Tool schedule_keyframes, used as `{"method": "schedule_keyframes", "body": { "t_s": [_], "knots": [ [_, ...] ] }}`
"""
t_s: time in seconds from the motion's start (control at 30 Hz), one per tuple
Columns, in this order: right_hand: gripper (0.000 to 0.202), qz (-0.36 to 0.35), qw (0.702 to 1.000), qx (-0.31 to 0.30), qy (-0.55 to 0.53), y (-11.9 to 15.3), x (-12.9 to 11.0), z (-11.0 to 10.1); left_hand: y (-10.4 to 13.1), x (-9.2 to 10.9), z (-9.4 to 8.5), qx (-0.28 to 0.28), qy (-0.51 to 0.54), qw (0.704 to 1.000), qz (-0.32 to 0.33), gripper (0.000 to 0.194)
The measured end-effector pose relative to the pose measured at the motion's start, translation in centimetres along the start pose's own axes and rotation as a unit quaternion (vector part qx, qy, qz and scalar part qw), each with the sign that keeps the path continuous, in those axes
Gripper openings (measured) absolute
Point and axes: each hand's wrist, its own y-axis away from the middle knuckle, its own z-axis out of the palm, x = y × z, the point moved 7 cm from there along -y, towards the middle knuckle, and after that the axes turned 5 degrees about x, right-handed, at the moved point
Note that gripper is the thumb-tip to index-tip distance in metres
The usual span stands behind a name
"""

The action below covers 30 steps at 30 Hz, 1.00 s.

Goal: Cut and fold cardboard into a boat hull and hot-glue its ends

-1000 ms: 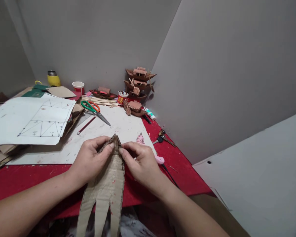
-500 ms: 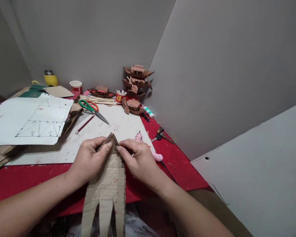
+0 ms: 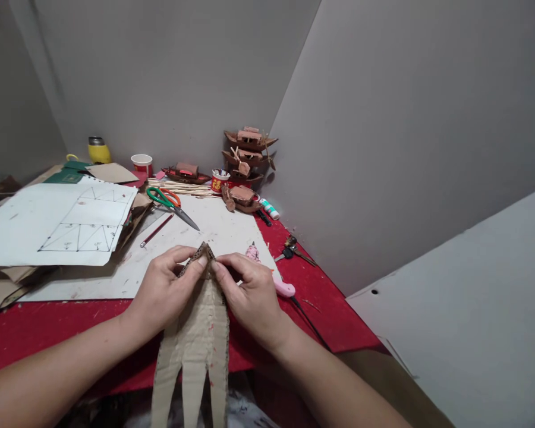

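Both hands are closed: the left hand (image 3: 163, 294) and right hand (image 3: 252, 297) pinch the peaked top of a cardboard piece (image 3: 196, 330) (its lower end splits into strips (image 3: 193, 386)) at the near edge of the red tabletop (image 3: 71, 315).

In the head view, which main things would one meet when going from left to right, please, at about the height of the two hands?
Sheet with a line drawing, left hand, cardboard piece pinched at its top between the hands, right hand, keys.
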Motion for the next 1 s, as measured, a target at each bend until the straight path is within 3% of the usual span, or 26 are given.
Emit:
{"method": "schedule_keyframes", "body": {
  "t_s": [0.1, 0.2, 0.3, 0.47, 0.73, 1.0],
  "knots": [
    [0.013, -0.003, 1.000, 0.007, 0.007, -0.1, -0.1, -0.1, -0.2, 0.9, -0.6, 0.023, -0.067, 0.997, 0.045, 0.022],
    [0.013, -0.001, 1.000, 0.012, 0.017, -0.1, -0.1, -0.1, -0.3, 1.5, -0.6, 0.004, -0.121, 0.990, 0.071, 0.026],
    [0.014, 0.002, 1.000, 0.011, 0.022, -0.1, 0.0, -0.1, -0.3, 1.3, -0.4, -0.026, -0.159, 0.985, 0.055, 0.017],
    [0.014, 0.007, 1.000, 0.006, 0.030, 0.0, 0.3, -0.1, -0.2, 1.1, -0.6, -0.020, -0.220, 0.975, 0.037, 0.016],
    [0.015, 0.003, 0.999, -0.004, 0.032, 0.1, 0.2, 0.2, 0.0, 1.0, 0.0, -0.029, -0.248, 0.963, 0.106, 0.023],
    [0.017, -0.021, 0.999, -0.011, 0.047, 0.3, -0.2, 0.3, 0.2, 0.6, 0.6, -0.040, -0.204, 0.974, 0.092, 0.024]
  ]
}}
